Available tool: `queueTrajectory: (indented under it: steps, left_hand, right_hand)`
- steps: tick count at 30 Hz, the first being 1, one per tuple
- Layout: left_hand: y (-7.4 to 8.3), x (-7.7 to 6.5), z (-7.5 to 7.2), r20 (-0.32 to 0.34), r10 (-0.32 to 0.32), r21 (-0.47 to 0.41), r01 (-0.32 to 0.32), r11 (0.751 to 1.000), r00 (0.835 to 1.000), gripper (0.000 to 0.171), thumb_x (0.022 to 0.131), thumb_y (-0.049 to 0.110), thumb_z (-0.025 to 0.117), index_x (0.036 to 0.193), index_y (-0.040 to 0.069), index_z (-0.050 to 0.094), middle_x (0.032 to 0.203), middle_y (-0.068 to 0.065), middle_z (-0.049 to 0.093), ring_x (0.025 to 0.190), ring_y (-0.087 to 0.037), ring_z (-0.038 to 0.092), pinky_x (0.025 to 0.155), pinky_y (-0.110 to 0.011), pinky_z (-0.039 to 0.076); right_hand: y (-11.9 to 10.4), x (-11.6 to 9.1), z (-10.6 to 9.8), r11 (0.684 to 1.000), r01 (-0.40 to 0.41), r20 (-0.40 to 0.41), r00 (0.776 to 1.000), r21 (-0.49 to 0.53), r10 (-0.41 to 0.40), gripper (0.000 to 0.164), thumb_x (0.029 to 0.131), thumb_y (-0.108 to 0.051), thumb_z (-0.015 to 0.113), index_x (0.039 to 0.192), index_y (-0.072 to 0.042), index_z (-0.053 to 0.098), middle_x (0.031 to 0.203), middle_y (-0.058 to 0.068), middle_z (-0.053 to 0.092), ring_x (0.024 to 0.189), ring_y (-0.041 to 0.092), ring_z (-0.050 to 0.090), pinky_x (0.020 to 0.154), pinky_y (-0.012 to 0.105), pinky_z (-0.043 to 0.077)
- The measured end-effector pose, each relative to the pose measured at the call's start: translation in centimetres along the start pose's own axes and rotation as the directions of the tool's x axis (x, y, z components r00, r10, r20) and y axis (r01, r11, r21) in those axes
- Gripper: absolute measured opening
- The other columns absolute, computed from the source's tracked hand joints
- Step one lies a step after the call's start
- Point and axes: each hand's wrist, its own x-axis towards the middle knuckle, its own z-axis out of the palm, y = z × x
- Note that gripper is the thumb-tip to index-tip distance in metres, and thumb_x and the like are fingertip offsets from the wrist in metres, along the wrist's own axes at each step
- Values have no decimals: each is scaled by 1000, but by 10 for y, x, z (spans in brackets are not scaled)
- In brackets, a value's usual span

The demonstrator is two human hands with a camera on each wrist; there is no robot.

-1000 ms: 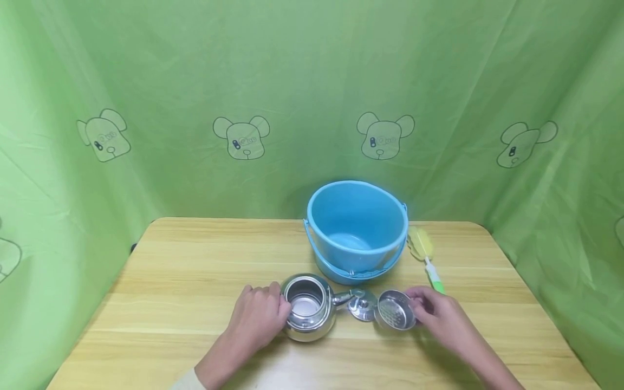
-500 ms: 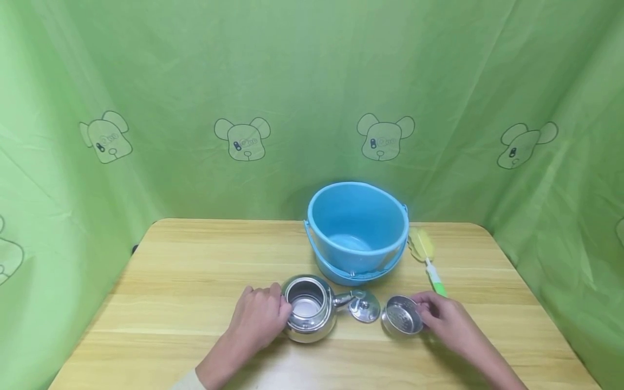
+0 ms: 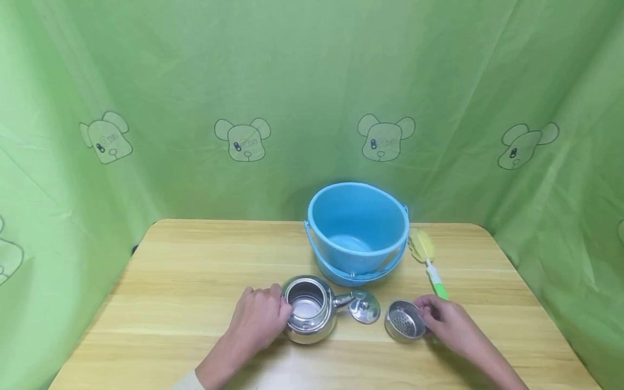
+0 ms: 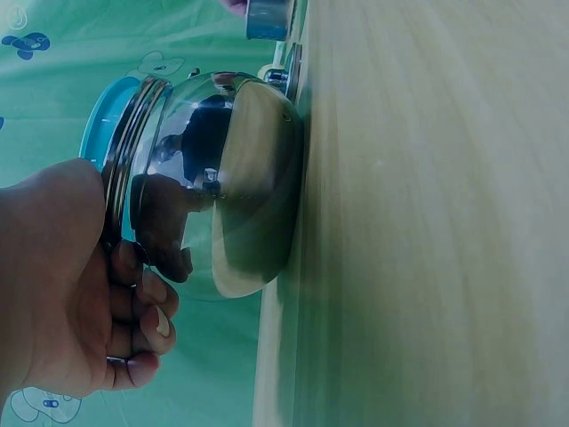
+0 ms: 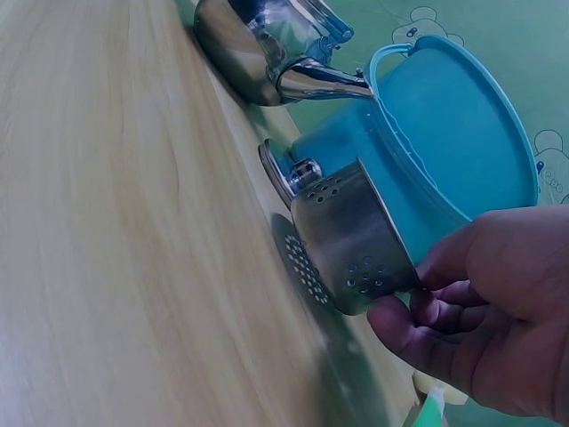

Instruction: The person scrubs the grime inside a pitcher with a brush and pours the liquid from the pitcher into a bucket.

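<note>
A shiny steel teapot (image 3: 312,331) stands uncovered on the wooden table, its spout pointing right. My left hand (image 3: 259,318) grips it at the side opposite the spout, fingers curled; the palm hides the handle. Over on the right, my right hand (image 3: 447,324) pinches the rim of a steel tea strainer (image 5: 342,240) between thumb and fingers. Holes dot the strainer's bottom and wall, and it hangs close over the tabletop, slightly tilted in the right wrist view. Between teapot and strainer lies the round steel lid (image 3: 364,309), knob up, partly under the spout tip.
Behind the teapot a blue bucket (image 3: 336,260) has its handle folded down at the front. To its right lies a yellow sponge brush (image 3: 422,246) with a white and green handle. A green curtain (image 3: 312,70) encloses the table (image 3: 195,260) at the back and sides.
My right hand has moved the strainer right and toward me, away from the lid, and lowered it toward the table. My left hand and the teapot have stayed put.
</note>
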Motion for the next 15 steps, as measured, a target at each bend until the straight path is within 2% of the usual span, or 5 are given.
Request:
queueTrajectory:
  steps: [6, 15]
  left_hand:
    - [1, -1, -1, 0, -7, -5, 7, 1000, 1000, 22, 90, 22, 53, 70, 17, 44, 57, 6, 38, 53, -12, 32, 60, -25, 24]
    - [-1, 0, 1, -11, 3, 8, -3, 1000, 1000, 23, 90, 22, 53, 70, 17, 44, 57, 6, 37, 52, -12, 31, 59, -25, 23]
  right_hand:
    - [2, 1, 0, 1000, -13, 14, 1000, 14, 13, 23, 98, -4, 60, 117, 6, 66, 99, 11, 75, 78, 9, 68, 64, 23, 58]
    - [4, 1, 2, 999, -29, 13, 999, 27, 29, 24, 97, -3, 59, 118, 7, 66, 95, 11, 74, 69, 8, 64, 61, 25, 57]
